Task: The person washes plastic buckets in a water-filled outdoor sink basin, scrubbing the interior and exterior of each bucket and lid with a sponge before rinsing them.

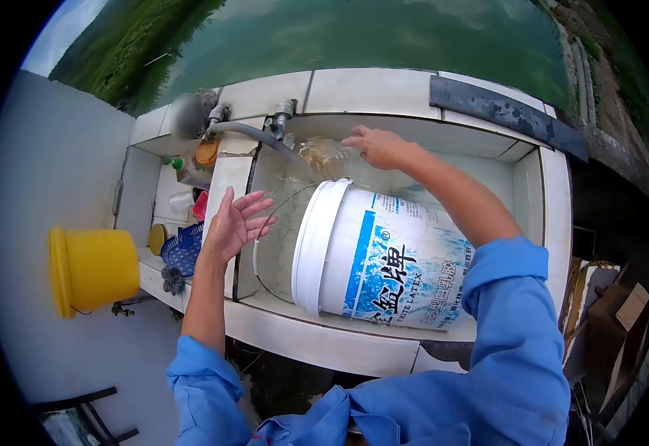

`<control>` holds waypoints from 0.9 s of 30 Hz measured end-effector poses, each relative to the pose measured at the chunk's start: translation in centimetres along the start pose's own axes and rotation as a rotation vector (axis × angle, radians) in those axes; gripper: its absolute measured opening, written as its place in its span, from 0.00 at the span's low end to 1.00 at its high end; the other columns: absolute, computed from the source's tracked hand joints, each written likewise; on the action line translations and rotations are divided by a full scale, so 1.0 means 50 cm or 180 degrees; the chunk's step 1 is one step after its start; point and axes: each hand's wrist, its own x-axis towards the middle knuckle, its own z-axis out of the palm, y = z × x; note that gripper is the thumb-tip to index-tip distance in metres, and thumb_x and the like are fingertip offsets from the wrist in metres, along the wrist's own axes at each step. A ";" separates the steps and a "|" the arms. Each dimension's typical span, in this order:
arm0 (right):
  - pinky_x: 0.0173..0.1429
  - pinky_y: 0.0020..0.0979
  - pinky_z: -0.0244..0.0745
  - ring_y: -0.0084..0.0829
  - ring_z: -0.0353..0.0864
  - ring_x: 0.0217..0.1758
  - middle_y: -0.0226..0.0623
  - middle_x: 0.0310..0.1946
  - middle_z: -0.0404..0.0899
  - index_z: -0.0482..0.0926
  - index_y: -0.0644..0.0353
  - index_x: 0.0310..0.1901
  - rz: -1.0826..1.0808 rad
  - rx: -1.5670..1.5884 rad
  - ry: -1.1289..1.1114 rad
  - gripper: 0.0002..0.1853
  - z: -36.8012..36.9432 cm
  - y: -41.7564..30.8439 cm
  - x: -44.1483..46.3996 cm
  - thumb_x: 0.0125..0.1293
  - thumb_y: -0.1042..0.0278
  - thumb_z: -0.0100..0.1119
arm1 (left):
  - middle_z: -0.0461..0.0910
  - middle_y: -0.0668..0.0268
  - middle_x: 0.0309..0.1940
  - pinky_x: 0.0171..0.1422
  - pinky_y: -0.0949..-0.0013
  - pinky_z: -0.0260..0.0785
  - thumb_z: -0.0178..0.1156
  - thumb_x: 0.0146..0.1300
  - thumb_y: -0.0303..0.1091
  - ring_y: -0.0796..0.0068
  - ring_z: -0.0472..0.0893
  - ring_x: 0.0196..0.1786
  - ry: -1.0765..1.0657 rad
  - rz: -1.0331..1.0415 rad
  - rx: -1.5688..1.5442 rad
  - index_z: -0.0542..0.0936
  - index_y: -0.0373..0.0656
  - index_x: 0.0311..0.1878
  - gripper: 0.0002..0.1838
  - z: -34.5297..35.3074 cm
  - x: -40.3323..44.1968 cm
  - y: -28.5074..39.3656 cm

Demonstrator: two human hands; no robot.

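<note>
Only text I can make out is on that big white-and-blue plastic bucket [388, 260]: "WHITE LATEX", a black 牌 beside an ®, plus 白乳胶. Smaller print's unreadable tbh.

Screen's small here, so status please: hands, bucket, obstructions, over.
Left hand open beside wire handle. Right hand over tiled sink, fingers partly curled. WHITE LATEX bucket on its side in sink. Possible obstruction: gray hose ending near bucket.

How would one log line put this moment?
left hand: open | right hand: near splashing water | bucket: on its side in basin
</note>
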 end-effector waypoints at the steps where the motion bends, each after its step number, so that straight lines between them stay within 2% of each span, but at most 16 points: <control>1: 0.54 0.38 0.69 0.40 0.70 0.55 0.37 0.60 0.62 0.69 0.44 0.56 -0.0073 0.0064 0.0004 0.22 0.037 -0.004 0.040 0.57 0.71 0.46 | 0.69 0.53 0.55 0.56 0.63 0.67 0.45 0.64 0.52 0.60 0.72 0.53 0.0238 -0.0004 0.0845 0.66 0.38 0.57 0.28 0.034 -0.016 0.010; 2: 0.55 0.38 0.69 0.40 0.70 0.55 0.36 0.61 0.60 0.69 0.41 0.56 -0.0499 -0.0239 -0.0015 0.23 0.055 -0.014 0.074 0.57 0.71 0.46 | 0.69 0.53 0.55 0.58 0.62 0.64 0.50 0.62 0.50 0.59 0.71 0.56 0.0465 -0.0017 0.1662 0.66 0.38 0.58 0.28 0.069 -0.033 0.016; 4: 0.55 0.39 0.69 0.39 0.70 0.56 0.35 0.62 0.58 0.68 0.38 0.57 -0.0997 -0.0520 -0.0092 0.24 0.071 -0.040 0.117 0.57 0.72 0.45 | 0.67 0.52 0.57 0.62 0.60 0.59 0.57 0.58 0.45 0.56 0.67 0.59 0.0726 0.1882 0.4505 0.65 0.38 0.59 0.30 0.118 -0.062 -0.006; 6: 0.55 0.40 0.69 0.40 0.71 0.56 0.36 0.63 0.58 0.68 0.37 0.57 -0.0899 -0.0569 -0.0693 0.23 0.078 -0.058 0.126 0.59 0.70 0.44 | 0.65 0.51 0.58 0.65 0.61 0.54 0.60 0.53 0.45 0.54 0.63 0.62 0.0524 0.2384 0.4834 0.62 0.40 0.61 0.34 0.160 -0.081 -0.036; 10: 0.54 0.37 0.70 0.40 0.74 0.52 0.43 0.54 0.70 0.71 0.45 0.54 -0.0086 -0.1361 -0.0901 0.18 0.150 -0.023 0.101 0.61 0.69 0.44 | 0.64 0.48 0.57 0.64 0.61 0.55 0.64 0.48 0.46 0.51 0.64 0.60 0.0809 0.2374 0.4370 0.59 0.36 0.62 0.41 0.199 -0.051 -0.159; 12: 0.53 0.37 0.71 0.40 0.76 0.50 0.45 0.47 0.75 0.77 0.51 0.47 0.0027 -0.1595 -0.0867 0.14 0.161 0.040 0.079 0.59 0.68 0.48 | 0.64 0.46 0.57 0.64 0.61 0.56 0.65 0.47 0.47 0.52 0.65 0.60 0.1006 0.2444 0.4233 0.58 0.34 0.62 0.43 0.213 -0.044 -0.189; 13: 0.53 0.37 0.71 0.40 0.76 0.50 0.45 0.47 0.75 0.77 0.51 0.47 0.0038 -0.1653 -0.0909 0.14 0.154 0.049 0.066 0.59 0.68 0.48 | 0.64 0.46 0.57 0.63 0.61 0.57 0.65 0.46 0.47 0.52 0.66 0.59 0.0873 0.1764 0.3629 0.58 0.33 0.62 0.44 0.222 -0.042 -0.199; 14: 0.52 0.37 0.71 0.41 0.76 0.49 0.45 0.45 0.77 0.78 0.54 0.43 0.0572 -0.1419 -0.0982 0.13 0.149 0.066 0.049 0.56 0.68 0.50 | 0.64 0.45 0.56 0.63 0.62 0.57 0.65 0.45 0.47 0.53 0.67 0.58 0.0707 0.1110 0.3009 0.58 0.31 0.61 0.45 0.226 -0.037 -0.212; 15: 0.51 0.38 0.71 0.41 0.77 0.47 0.46 0.42 0.78 0.80 0.57 0.39 0.1113 -0.1194 -0.1023 0.12 0.114 0.065 0.031 0.52 0.68 0.53 | 0.71 0.46 0.49 0.57 0.63 0.63 0.65 0.45 0.46 0.56 0.73 0.52 0.0674 0.1293 0.2693 0.64 0.31 0.56 0.38 0.232 -0.036 -0.213; 16: 0.51 0.38 0.71 0.41 0.77 0.47 0.46 0.42 0.78 0.80 0.57 0.39 0.1157 -0.1278 -0.1035 0.12 0.070 0.057 0.017 0.52 0.68 0.53 | 0.71 0.46 0.49 0.57 0.63 0.63 0.65 0.45 0.46 0.56 0.73 0.52 0.0626 0.1332 0.2618 0.64 0.31 0.56 0.38 0.235 -0.034 -0.212; 18: 0.42 0.33 0.73 0.37 0.78 0.38 0.46 0.35 0.78 0.78 0.62 0.28 0.1343 -0.0066 0.0032 0.12 -0.011 0.035 -0.012 0.43 0.64 0.55 | 0.78 0.50 0.38 0.47 0.61 0.69 0.63 0.46 0.48 0.56 0.79 0.42 0.0549 0.1214 0.2561 0.69 0.35 0.49 0.32 0.235 -0.021 -0.217; 19: 0.42 0.33 0.73 0.37 0.78 0.38 0.46 0.35 0.78 0.78 0.62 0.28 0.1400 -0.0122 0.0070 0.12 -0.067 0.008 -0.029 0.43 0.64 0.55 | 0.79 0.51 0.32 0.43 0.61 0.71 0.64 0.45 0.46 0.56 0.80 0.36 0.0856 0.1676 0.2807 0.72 0.34 0.42 0.27 0.248 -0.026 -0.208; 21: 0.36 0.30 0.69 0.32 0.74 0.30 0.44 0.27 0.75 0.74 0.64 0.24 0.1057 0.0536 0.0237 0.12 -0.149 -0.047 -0.075 0.42 0.62 0.53 | 0.79 0.51 0.32 0.43 0.62 0.71 0.65 0.45 0.45 0.56 0.80 0.36 0.0701 0.1669 0.2610 0.73 0.34 0.41 0.26 0.243 -0.018 -0.207; 24: 0.35 0.28 0.66 0.30 0.68 0.27 0.40 0.24 0.70 0.71 0.65 0.23 0.0531 0.0846 0.1002 0.12 -0.248 -0.167 -0.164 0.43 0.63 0.52 | 0.79 0.51 0.33 0.42 0.63 0.71 0.66 0.44 0.44 0.56 0.80 0.36 0.0593 0.1709 0.2452 0.74 0.34 0.39 0.24 0.238 -0.007 -0.197; 26: 0.36 0.28 0.66 0.30 0.68 0.28 0.39 0.25 0.69 0.71 0.65 0.24 0.0379 0.0985 0.1317 0.11 -0.274 -0.236 -0.211 0.44 0.64 0.51 | 0.79 0.52 0.33 0.42 0.65 0.71 0.66 0.45 0.44 0.62 0.80 0.36 0.0513 0.1704 0.2487 0.74 0.34 0.41 0.25 0.238 -0.003 -0.188; 27: 0.37 0.27 0.66 0.31 0.68 0.28 0.38 0.25 0.68 0.71 0.66 0.25 0.0164 0.1151 0.1560 0.11 -0.273 -0.268 -0.230 0.45 0.65 0.51 | 0.79 0.52 0.33 0.44 0.63 0.71 0.66 0.45 0.44 0.58 0.80 0.38 0.0494 0.1714 0.2498 0.73 0.35 0.41 0.25 0.236 0.001 -0.190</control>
